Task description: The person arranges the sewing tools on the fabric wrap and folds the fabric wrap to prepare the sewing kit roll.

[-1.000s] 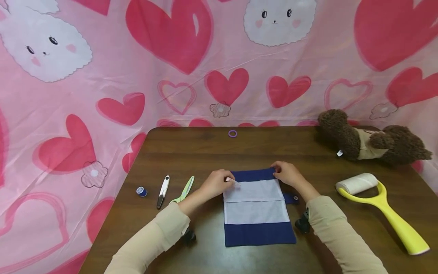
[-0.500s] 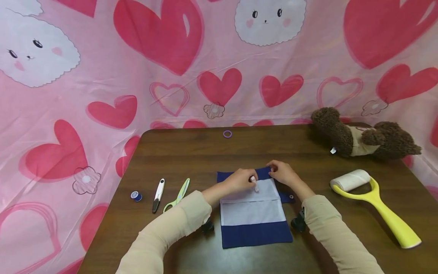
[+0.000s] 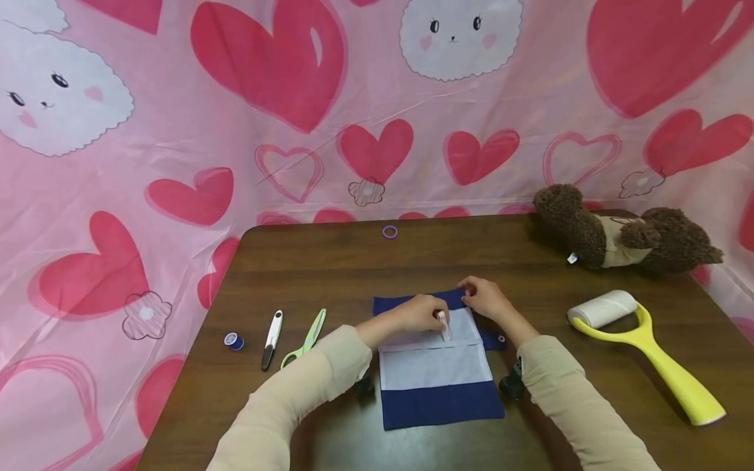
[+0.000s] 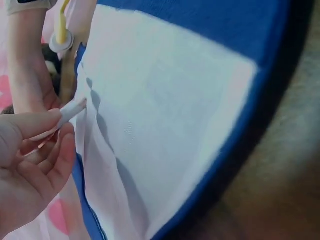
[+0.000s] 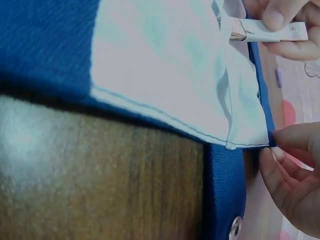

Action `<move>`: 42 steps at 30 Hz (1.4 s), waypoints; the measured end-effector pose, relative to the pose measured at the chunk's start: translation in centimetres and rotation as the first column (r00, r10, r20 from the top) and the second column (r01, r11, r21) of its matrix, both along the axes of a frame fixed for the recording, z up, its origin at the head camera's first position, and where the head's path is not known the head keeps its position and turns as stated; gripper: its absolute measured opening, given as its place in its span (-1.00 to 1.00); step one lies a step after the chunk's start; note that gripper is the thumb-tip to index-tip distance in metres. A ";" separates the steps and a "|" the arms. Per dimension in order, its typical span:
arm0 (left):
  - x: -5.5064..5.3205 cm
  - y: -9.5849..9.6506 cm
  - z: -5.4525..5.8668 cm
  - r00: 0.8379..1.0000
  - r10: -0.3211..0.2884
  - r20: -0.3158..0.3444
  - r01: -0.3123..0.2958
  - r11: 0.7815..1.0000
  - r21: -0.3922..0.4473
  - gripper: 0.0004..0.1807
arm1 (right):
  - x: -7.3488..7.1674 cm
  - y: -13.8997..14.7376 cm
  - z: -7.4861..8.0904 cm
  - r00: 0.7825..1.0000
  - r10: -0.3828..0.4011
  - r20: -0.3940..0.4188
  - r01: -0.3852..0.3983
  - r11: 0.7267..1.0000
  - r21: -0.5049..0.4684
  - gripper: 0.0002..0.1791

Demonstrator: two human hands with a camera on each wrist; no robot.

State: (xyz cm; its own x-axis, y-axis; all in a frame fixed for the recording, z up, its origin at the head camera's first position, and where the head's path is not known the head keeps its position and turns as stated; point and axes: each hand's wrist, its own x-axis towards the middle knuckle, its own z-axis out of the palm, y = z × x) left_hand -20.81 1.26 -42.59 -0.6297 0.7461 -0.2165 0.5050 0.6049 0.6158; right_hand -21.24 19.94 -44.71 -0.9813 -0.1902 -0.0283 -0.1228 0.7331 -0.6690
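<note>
A navy cloth case (image 3: 443, 409) with a white inner pocket (image 3: 436, 367) lies unfolded on the table. Over its upper part, my left hand (image 3: 425, 313) pinches a small white packet (image 5: 272, 31) between thumb and fingers. Thin golden-brown pieces show at the packet's inner end, which sits at the pocket's slightly gaping mouth; how deep it reaches I cannot tell. At the case's far right corner, my right hand (image 3: 485, 297) pinches the navy edge between thumb and fingertips. A navy strap (image 5: 222, 190) with a metal snap (image 5: 236, 227) sticks out on the right side.
To the left lie green-handled scissors (image 3: 306, 340), a white-and-black cutter-like tool (image 3: 272, 340) and a blue thread spool (image 3: 233, 341). A yellow-handled lint roller (image 3: 660, 353) and a brown teddy bear (image 3: 627, 235) are on the right. A purple ring (image 3: 390, 232) lies far back.
My left hand has moved right across the case with the packet, then a little nearer, bringing the packet's end to the pocket mouth. My right hand stays at the corner.
</note>
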 end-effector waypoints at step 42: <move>1.0 1.7 -1.0 0.971 0.212 0.113 -0.215 0.977 0.012 -0.94 | 0.1 -0.5 0.2 0.992 -0.080 0.101 0.081 0.997 0.001 -0.73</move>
